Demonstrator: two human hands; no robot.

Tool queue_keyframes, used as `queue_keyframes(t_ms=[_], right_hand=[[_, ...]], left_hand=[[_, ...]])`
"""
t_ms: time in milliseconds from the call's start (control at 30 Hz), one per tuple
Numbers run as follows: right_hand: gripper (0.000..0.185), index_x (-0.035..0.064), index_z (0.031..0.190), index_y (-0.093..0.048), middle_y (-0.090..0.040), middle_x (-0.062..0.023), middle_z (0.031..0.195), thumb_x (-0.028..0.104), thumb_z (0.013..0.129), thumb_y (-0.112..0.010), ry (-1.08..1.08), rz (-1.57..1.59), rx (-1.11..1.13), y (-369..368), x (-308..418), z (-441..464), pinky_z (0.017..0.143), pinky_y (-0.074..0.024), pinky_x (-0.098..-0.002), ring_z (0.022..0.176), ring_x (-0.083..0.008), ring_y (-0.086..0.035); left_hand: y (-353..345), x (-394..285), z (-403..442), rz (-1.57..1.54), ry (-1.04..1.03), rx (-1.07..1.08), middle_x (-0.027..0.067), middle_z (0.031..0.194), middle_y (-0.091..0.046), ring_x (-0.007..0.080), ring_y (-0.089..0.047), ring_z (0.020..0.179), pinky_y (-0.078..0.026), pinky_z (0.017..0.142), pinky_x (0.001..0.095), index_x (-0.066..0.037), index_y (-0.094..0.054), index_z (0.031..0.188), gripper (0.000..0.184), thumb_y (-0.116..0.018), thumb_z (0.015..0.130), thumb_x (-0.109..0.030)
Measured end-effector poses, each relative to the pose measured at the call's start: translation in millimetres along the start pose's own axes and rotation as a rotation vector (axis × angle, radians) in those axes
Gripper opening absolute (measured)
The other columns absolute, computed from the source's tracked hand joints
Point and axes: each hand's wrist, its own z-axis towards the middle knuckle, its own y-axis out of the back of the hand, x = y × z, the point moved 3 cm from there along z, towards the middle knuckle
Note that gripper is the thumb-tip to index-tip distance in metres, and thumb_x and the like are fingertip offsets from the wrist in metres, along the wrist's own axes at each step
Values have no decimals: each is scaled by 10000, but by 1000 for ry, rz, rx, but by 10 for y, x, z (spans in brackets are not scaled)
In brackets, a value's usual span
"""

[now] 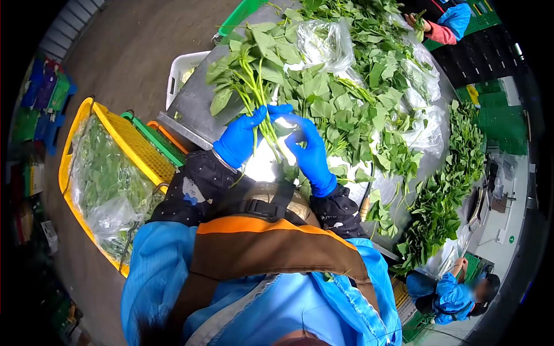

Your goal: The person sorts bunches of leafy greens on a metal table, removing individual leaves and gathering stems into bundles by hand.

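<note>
My left hand, in a blue glove, is closed around a bunch of leafy green stems. The leaves fan out at the top and the cut ends point down toward me. My right hand, also gloved in blue, is just right of the stem ends with thumb and forefinger apart. Nothing shows between its fingers; whether a fingertip touches the stems I cannot tell. Under both hands is the metal table, with a bright patch of glare. A heap of leafy greens lies beyond my right hand.
A wooden-handled tool lies right of my right sleeve. Clear plastic bags rest among the greens. At left stands a yellow crate of bagged greens, near a white basket. Co-workers are at right and far right.
</note>
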Motion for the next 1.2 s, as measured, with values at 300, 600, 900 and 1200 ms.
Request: queue_keyframes(t_ms=[300,600,900,1200], right_hand=[[138,67,873,-667,-631,-53,712,102,743,-638,-173,157,491,-240,-39,-112,612,-469,-266,660,-122,-587],[497,52,605,-641,-591,-70,543,523,745,-567,-576,-343,700,-688,-783,25,523,-458,-265,480,-148,-566],[321,-13,918,-596,-616,-83,857,232,875,-394,-355,321,579,-279,-490,249,720,-440,-247,769,-144,-566],[229,8,900,-590,-571,-24,795,202,883,-467,-168,344,443,-69,-127,183,662,-414,-247,702,-105,-506]], left_hand=[[161,-170,56,-261,32,-192,126,1278,-419,271,-376,1201,-335,970,392,-42,-463,1114,306,-415,904,-259],[798,-774,-363,190,-328,-455,85,821,-570,153,-534,657,-454,633,278,-3,-484,1056,286,-486,883,-231],[954,-331,-527,59,-120,-605,92,878,-598,148,-561,709,-459,654,247,15,-496,1066,274,-542,839,-131],[564,160,-283,138,153,-540,61,880,-602,140,-572,759,-451,681,248,-9,-559,1029,263,-594,786,-104]])
